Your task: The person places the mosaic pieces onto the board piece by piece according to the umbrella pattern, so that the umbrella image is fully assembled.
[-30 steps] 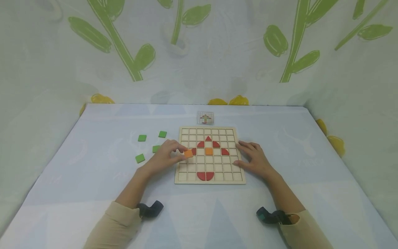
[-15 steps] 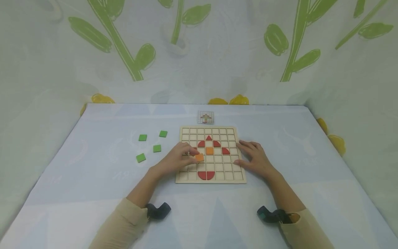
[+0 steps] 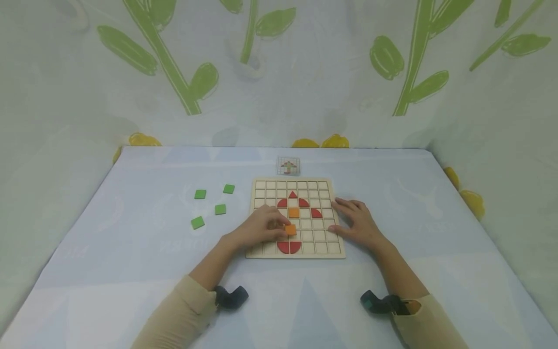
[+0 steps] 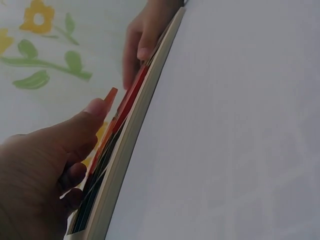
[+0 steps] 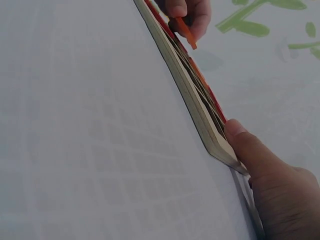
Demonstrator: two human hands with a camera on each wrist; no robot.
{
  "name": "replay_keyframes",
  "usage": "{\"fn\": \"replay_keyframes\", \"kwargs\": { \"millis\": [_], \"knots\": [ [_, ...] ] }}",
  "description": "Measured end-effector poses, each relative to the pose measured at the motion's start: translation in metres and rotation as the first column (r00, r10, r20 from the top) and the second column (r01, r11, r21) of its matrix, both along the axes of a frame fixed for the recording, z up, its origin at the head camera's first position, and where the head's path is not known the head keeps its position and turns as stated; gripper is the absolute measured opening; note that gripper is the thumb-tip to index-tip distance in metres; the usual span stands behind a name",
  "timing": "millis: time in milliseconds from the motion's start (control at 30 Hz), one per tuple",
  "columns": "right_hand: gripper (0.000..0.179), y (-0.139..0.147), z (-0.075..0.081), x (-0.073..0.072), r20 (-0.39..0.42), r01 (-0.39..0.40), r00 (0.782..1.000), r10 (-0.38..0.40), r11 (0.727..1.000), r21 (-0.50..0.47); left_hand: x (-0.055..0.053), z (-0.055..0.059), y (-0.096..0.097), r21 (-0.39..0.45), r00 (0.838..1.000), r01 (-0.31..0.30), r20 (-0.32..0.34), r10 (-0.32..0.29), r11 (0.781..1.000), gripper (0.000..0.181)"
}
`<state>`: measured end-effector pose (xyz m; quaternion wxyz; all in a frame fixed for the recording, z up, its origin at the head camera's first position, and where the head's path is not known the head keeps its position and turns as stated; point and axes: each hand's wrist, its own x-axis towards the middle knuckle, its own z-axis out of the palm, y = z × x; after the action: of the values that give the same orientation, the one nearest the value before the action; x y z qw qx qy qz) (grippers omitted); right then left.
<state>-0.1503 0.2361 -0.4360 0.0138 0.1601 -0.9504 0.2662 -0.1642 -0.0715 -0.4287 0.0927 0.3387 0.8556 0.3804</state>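
My left hand (image 3: 259,229) pinches an orange square tile (image 3: 290,230) between thumb and fingertips, over the lower middle of a wooden grid board (image 3: 320,248). In the left wrist view the pinched tile (image 4: 111,97) is tilted and apart from the board. At the board's right edge rests my right hand (image 3: 359,223), fingers spread; its thumb (image 5: 237,131) touches the rim in the right wrist view. On the board lie another orange tile (image 3: 294,213), a red triangle (image 3: 293,195) and several red quarter-circle pieces (image 3: 303,203). My left hand covers part of the board's left side.
Several green square tiles (image 3: 220,209) lie on the table left of the board. Behind the board is a small pattern card (image 3: 288,166) under a clear cover. A wall with painted leaves (image 3: 386,57) stands beyond the table's far edge.
My left hand has carried the orange tile rightward and slightly toward me, from the board's left side to its lower middle. The right hand has stayed in place.
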Motion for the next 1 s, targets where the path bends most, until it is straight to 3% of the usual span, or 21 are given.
{"fn": "replay_keyframes", "kwargs": {
  "millis": [300,600,1000],
  "knots": [
    [0.069,-0.0004,0.0003,0.0012,-0.005,-0.005,1.0,0.005,1.0,0.009,0.0017,-0.0009,0.006,-0.09,0.995,0.003,-0.095,-0.012,0.996,0.025],
    [0.069,-0.0007,0.0004,0.0008,-0.011,0.001,1.0,-0.001,1.0,0.01,0.0018,-0.0024,0.0065,-0.071,0.978,0.026,-0.203,-0.04,0.997,0.023],
    [0.07,0.0001,-0.0006,0.0001,0.007,0.008,1.0,-0.009,0.999,0.033,0.0042,0.0005,0.0098,-0.094,0.968,0.031,-0.245,-0.054,0.995,0.027]
  ]
}}
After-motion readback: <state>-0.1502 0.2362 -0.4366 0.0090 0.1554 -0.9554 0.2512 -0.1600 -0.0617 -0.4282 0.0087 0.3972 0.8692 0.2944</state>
